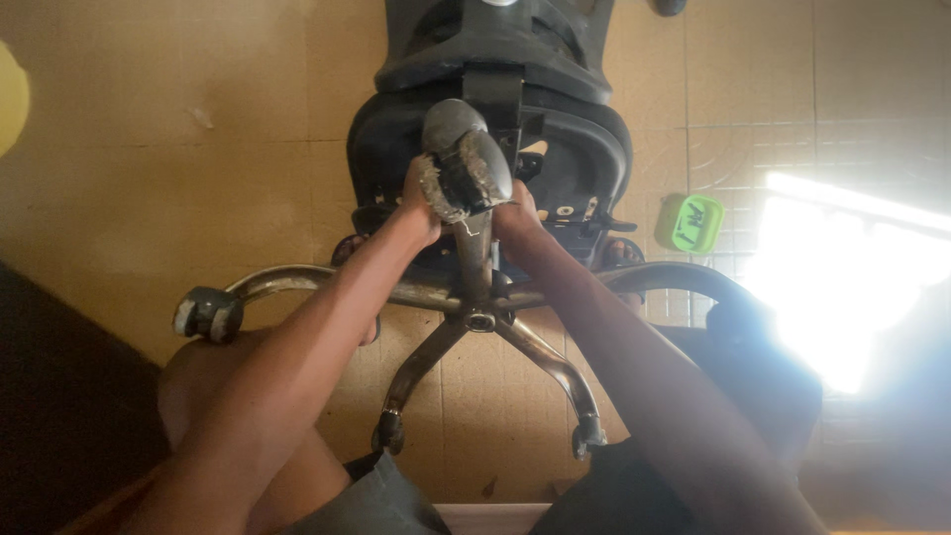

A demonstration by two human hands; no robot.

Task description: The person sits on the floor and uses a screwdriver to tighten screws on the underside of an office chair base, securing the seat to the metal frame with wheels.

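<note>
An office chair lies upside down on the tiled floor, its black seat (584, 159) low and its chrome star base (466, 297) turned up toward me. A dusty grey caster wheel (464, 159) sits on the leg end closest to the camera. My left hand (420, 203) grips the left side of that caster. My right hand (515, 213) holds the chrome leg just below the wheel, on its right side. Both forearms reach up from the bottom of the view.
Another caster (208, 314) sits at the left leg end, and two smaller ones (388, 431) (588, 434) point toward me. A green object (693, 222) lies on the floor right of the seat. Strong sunlight (842, 277) glares at right. My knees frame the base.
</note>
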